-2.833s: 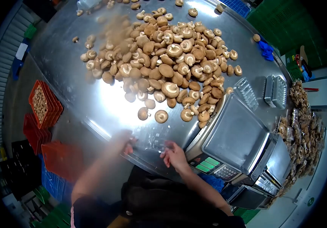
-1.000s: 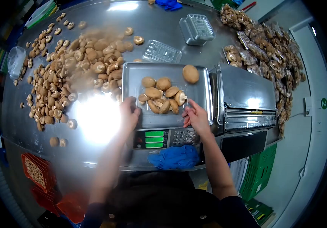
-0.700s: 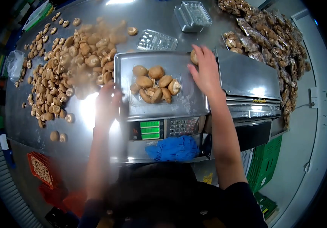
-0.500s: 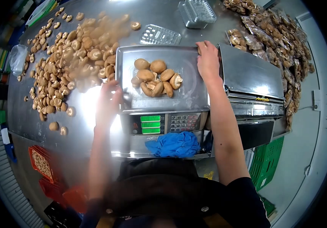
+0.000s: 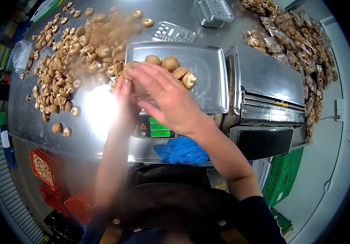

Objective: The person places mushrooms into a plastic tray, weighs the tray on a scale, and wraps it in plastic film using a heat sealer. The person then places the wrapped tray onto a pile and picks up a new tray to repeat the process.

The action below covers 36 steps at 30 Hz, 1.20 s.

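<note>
My left hand (image 5: 127,99) and my right hand (image 5: 168,95) meet over the left side of the weighing scale's metal plate (image 5: 211,97). Between them is a brown shiitake mushroom (image 5: 140,86), partly covered by the right fingers. The left hand is blurred, its fingers curled up against the mushroom. My right hand reaches across from the right, thumb below and fingers over the top. More shiitake mushrooms (image 5: 170,63) lie in a clear tray on the plate, partly hidden by my right hand. The scale's green display (image 5: 160,133) is half covered.
A large heap of loose shiitake (image 5: 57,87) spreads over the steel table at left. Clear plastic trays (image 5: 213,14) stand at the back. A wrapping machine (image 5: 268,77) is on the right, packed mushrooms (image 5: 301,44) beyond it. A crumpled blue cloth (image 5: 182,150) lies in front.
My right hand has left the plate's far right corner and come across to the left. My left hand has moved slightly right, and the two now meet around a mushroom.
</note>
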Tool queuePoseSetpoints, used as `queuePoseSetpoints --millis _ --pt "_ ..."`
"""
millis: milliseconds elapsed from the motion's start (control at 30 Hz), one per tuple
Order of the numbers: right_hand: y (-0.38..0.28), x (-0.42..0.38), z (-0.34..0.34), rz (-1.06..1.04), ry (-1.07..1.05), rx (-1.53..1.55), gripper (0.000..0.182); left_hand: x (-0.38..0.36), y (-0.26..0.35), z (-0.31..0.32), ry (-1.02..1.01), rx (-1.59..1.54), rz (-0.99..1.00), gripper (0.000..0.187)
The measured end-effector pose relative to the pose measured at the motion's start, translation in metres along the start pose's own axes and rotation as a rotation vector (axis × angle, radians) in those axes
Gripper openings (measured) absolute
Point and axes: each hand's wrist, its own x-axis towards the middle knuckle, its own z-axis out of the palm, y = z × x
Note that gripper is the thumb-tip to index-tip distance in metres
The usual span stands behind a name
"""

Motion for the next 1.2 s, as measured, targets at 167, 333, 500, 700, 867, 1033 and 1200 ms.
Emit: queuePoseSetpoints --millis 167,333,500,700,867,1033,1200 --pt "0.005 0.0 -0.016 -0.01 -0.132 -0.144 0.072 -0.001 0.003 -0.004 -0.046 0.476 0.031 0.057" --pt "0.038 0.005 -0.034 0.209 0.148 -0.078 0.048 0.01 -0.002 -0.012 -0.06 0.661 0.149 0.08" --pt "0.086 -0.01 -0.018 0.429 0.313 0.1 0.059 0.035 -0.029 -0.038 -0.187 1.355 0.425 0.114" --pt "0.09 -0.032 0.0 0.338 -0.056 -0.188 0.05 0.057 -0.054 -0.04 -0.328 1.395 0.461 0.115" --pt "0.091 -0.038 0.013 0.249 0.014 -0.317 0.05 0.054 -0.064 -0.035 -0.26 1.26 0.419 0.106" --pt "0.089 -0.033 -0.002 0.287 -0.028 -0.265 0.052 0.053 -0.055 -0.036 -0.282 1.263 0.409 0.108" --pt "0.086 -0.064 -0.05 0.624 0.192 -0.097 0.047 0.036 -0.046 -0.064 -0.04 0.964 0.255 0.075"
